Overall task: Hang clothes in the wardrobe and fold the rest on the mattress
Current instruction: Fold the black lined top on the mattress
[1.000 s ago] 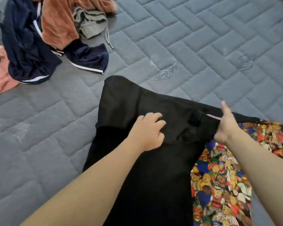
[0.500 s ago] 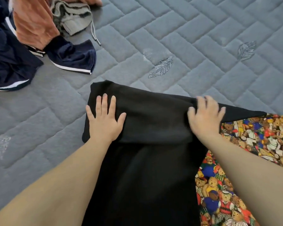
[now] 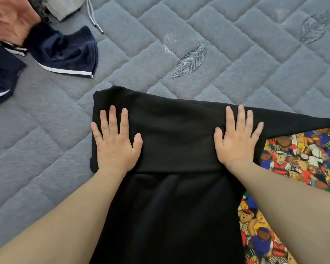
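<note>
Left hand (image 3: 114, 147): fingers (image 3: 112, 119) straight and spread, palm flat, pressing the left side of the folded-over band of the plain black soft-knit garment (image 3: 171, 141).
Right hand (image 3: 236, 141): fingers (image 3: 240, 119) likewise apart and straight, flat on the band's right side, clamped on nothing.
Black garment: on the grey quilted mattress (image 3: 236, 54), top folded back toward the person, its right edge overlapping a bright teddy-bear-print cloth (image 3: 293, 159).
Waiting pile: navy velvet piece with white stripe (image 3: 65, 52) and rust-orange fleece (image 3: 10, 18), well apart, upper left.
Risk: with only flat pressure, lifting either palm could let the fold spring open; dragging outward might bunch the knit or pull the bear cloth along.
</note>
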A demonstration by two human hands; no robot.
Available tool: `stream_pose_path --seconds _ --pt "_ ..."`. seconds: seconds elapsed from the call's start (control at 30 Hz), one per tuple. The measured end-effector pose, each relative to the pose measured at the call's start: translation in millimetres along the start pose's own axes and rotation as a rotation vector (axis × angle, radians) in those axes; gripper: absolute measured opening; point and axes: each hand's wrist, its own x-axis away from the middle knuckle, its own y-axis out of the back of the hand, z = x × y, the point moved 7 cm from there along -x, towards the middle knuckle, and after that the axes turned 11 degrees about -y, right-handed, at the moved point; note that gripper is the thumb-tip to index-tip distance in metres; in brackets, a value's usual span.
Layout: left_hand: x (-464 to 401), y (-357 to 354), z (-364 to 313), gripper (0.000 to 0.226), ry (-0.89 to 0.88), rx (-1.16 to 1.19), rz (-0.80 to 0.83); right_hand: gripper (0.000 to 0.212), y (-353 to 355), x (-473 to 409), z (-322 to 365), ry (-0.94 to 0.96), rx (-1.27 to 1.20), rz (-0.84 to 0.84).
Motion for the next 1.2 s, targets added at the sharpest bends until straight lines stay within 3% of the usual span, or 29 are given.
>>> stream_pose_path --seconds 0.17,0.3,0.4,0.47,0.6,0.73,0.87,0.97,1.07,1.2 --pt "-53.0 20.6 -6.5 0.070 -0.130 -0.044 -0.014 0.068 2.2 0.6 0.9 0.019 -0.049 -0.010" --pt "-65.9 14.8 0.2 0.072 0.129 -0.029 0.141 0.068 8.2 2.7 -0.2 0.092 -0.081 0.045" --pt "-65.7 21.3 -41.9 0.081 0.342 0.067 0.201 0.065 14.5 8.6 -21.8 0.163 -0.209 0.154" --pt "-64.9 24.4 -114.5 0.079 0.208 0.053 0.166 0.060 25.6 8.8 -71.1 0.064 -0.366 0.185" --pt "-31.6 4.0 -302.3 0.069 -0.247 0.094 0.186 0.054 41.9 4.1 -242.4 -0.321 -0.461 0.131" --pt "-5.5 -18.5 -438.0 0.069 -0.360 0.086 0.244 0.057 45.2 0.0 -433.9 -0.769 -0.467 0.105" --pt "10.2 -30.0 -550.7 0.073 -0.601 0.034 0.282 0.069 34.3 5.0 -569.6 -1.232 -0.733 0.067" --pt "27.0 -41.5 -622.5 0.078 -0.795 0.006 0.334 0.072 32.7 4.6 -631.9 -1.389 -0.872 -0.044" --pt "39.6 -53.3 -674.1 0.080 -0.833 -0.066 0.369 0.072 21.4 6.6 -683.9 -1.551 -1.220 -0.150" --pt "21.7 -45.7 -732.4 0.058 -0.716 0.052 0.315 0.049 7.0 -6.8 -733.3 -1.342 -1.364 0.051"
